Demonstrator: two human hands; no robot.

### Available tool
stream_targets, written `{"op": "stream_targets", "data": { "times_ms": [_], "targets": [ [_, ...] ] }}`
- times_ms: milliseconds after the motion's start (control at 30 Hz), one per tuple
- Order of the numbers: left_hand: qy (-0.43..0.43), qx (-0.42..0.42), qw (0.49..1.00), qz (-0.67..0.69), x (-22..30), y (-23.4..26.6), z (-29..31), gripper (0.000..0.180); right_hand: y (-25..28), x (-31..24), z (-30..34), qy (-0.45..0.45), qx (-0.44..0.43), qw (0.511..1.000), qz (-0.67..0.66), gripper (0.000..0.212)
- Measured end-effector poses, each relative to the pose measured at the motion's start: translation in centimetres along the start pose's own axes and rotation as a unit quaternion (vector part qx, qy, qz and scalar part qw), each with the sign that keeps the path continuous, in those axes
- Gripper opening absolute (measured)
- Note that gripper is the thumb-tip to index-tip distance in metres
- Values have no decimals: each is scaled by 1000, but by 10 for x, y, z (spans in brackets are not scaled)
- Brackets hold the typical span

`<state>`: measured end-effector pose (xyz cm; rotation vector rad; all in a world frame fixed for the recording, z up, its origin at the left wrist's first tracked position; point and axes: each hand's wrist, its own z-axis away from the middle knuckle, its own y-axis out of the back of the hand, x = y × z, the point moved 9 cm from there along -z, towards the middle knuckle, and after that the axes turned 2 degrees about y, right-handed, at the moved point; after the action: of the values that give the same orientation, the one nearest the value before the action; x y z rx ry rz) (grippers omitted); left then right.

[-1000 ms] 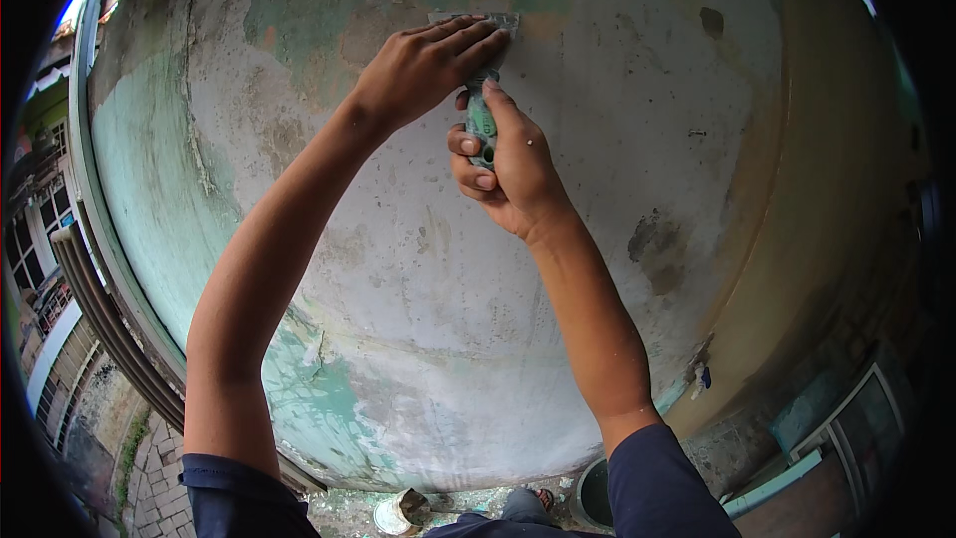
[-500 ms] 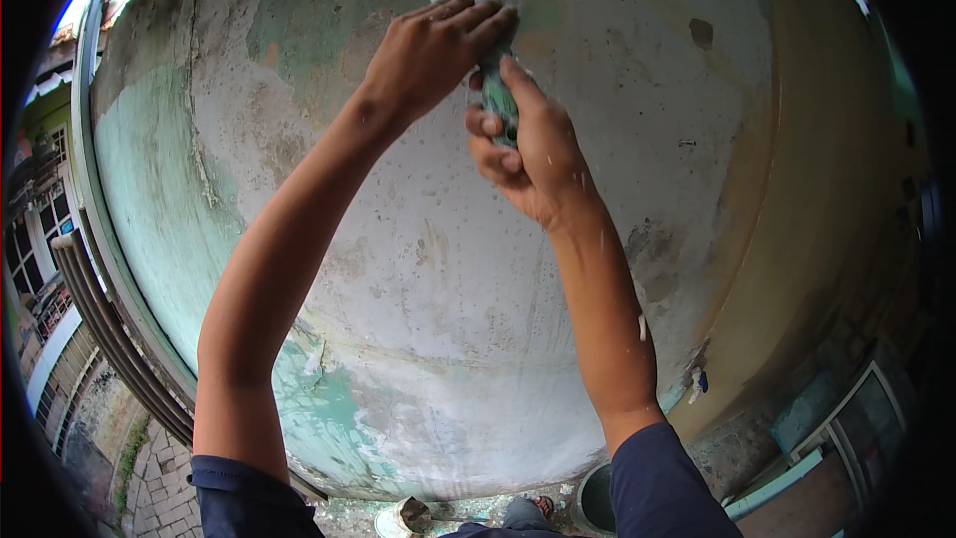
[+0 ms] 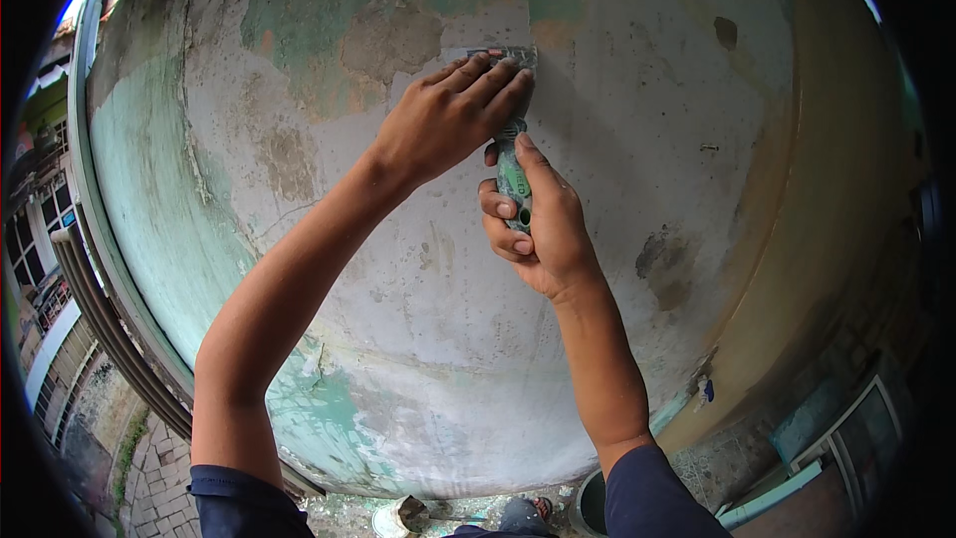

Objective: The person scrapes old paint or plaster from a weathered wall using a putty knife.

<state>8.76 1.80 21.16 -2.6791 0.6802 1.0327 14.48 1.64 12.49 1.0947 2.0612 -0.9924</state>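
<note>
My right hand (image 3: 546, 214) is wrapped around the green, putty-smeared handle of a putty knife (image 3: 513, 179). Its wide blade (image 3: 528, 58) lies against the patchy wall (image 3: 448, 269), roughly level. Across the blade, my left hand (image 3: 453, 115) presses with its fingers stretched out flat, hiding much of the metal. Above the blade's right part shows a smooth pale grey strip (image 3: 513, 18), bordered by flaking green and tan paint.
Low on the right are a tap (image 3: 705, 389) and a framed panel (image 3: 861, 423). By my foot (image 3: 541, 508) stand a white container (image 3: 390, 518) and a dark bucket (image 3: 593, 503). Curved pipes (image 3: 110, 329) run along the left side.
Both hands and the putty knife have moved down the wall and slightly right, with the blade still against it. A pale strip now shows above the blade.
</note>
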Motion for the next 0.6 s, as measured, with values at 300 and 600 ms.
{"op": "stream_targets", "data": {
  "times_ms": [300, 600],
  "targets": [
    [1, 53, 997, -51, -28, -3, -25, 55, -9, -21, -35, 28, -15, 999, -3, 31],
    [-18, 84, 994, -74, -45, 21, -71, 41, -29, -83, -48, 100, -38, 992, 65, 32]
  ]
}}
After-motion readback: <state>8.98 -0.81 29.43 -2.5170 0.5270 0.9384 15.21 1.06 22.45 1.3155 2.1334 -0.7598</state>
